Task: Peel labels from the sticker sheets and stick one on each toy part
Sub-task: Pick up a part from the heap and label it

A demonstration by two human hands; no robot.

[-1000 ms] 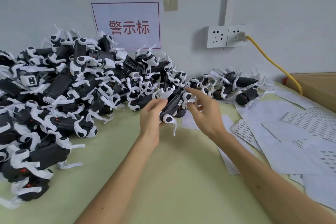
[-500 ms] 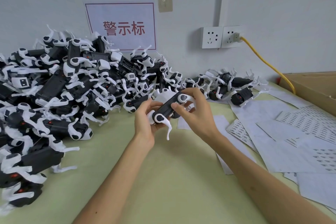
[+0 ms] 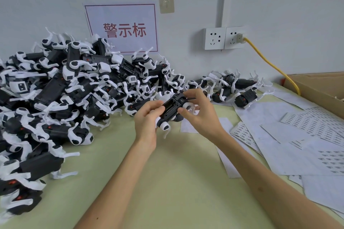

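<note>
At frame centre, the left hand and right hand are both gripping a black-and-white plastic toy part. Steadying its flat black face upward should ease labelling from the white paper sticker sheets at right.

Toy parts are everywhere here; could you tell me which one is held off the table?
The toy part gripped between the left hand and right hand; every other one lies in the pile or on the table.
</note>
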